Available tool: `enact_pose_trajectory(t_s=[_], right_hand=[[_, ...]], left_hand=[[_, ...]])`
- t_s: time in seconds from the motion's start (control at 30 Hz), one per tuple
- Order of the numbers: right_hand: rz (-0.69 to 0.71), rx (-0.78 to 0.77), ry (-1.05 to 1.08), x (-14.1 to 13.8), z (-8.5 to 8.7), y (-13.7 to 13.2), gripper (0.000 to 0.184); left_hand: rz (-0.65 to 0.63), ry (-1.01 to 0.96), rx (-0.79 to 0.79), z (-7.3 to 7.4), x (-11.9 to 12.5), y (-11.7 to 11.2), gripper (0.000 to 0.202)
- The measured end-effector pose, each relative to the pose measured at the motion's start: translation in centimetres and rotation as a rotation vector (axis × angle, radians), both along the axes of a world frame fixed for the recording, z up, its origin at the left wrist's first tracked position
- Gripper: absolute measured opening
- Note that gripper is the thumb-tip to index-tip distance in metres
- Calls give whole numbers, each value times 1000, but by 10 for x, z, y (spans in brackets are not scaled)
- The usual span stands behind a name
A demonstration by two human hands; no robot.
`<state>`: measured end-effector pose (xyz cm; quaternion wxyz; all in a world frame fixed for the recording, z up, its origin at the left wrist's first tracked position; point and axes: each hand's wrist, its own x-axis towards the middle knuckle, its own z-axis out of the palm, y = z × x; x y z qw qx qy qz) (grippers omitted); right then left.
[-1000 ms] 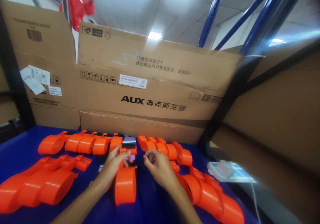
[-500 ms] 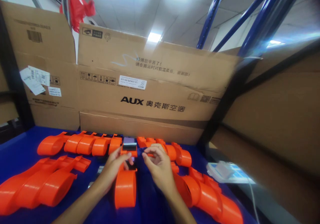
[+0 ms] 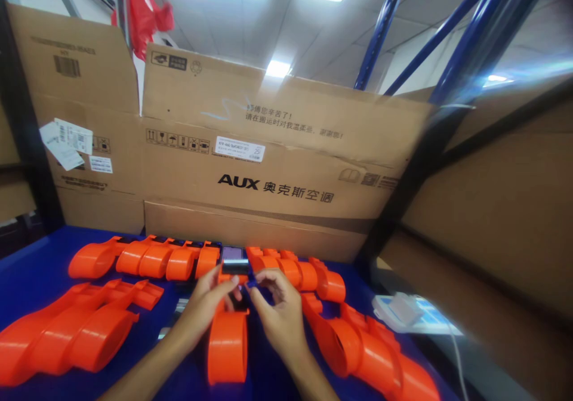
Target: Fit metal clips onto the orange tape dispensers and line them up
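Orange holder [image 3: 227, 347], over the middle of the blue table [image 3: 264, 365], has bare room by its right edge and points longways from its near round end toward the cardboard wall [image 3: 277, 165], the left hand [image 3: 209, 299] gripping its far part, the right hand [image 3: 282, 312] pinching a small blue piece [image 3: 251, 283].

1. Back: cardboard panel [image 3: 277, 144] blocked reach past rear dispensers [image 3: 131, 261].
2. Left: bare tabletop [image 3: 150, 324] gave a lane between front-left dispensers [image 3: 101, 344] and left forearm [image 3: 156, 362]; silver strips [image 3: 181, 307] cluttered its inner end.
3. Centre: orange tape dispenser [image 3: 227, 350] in left hand [image 3: 210, 299], small blue part [image 3: 251, 283] at right hand [image 3: 280, 314] filled the gap between hands.
4. Right: narrow lane, then front-right dispensers [image 3: 378, 359], black post [image 3: 382, 228].
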<state>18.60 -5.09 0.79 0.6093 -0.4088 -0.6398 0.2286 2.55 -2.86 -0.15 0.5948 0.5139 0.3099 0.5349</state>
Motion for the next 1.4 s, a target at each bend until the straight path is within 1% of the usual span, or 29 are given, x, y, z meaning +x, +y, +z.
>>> enact_pose_trajectory(t_s=[0.17,0.3,0.47,0.63,1.03,1.27,1.4], right_hand=[[-67,96,-171,5,5,-2,5],[-80,169,-273,8,11,-4,10],[-28,204,-377,13,13,-4,18],[31,203,-469,19,13,-3,19],[21,200,-542,22,12,-2,20],[10,203,-527,21,11,-2,19],[22,193,-514,19,15,-4,21]], left_hand=[[6,30,22,5,0,-5,34],[9,51,27,8,1,-9,36],[4,62,11,4,1,-8,41],[-15,83,18,-1,0,-6,42],[-22,104,-1,-5,0,-5,47],[-36,83,-8,-4,1,-5,46],[-28,58,-35,-3,2,-6,47]])
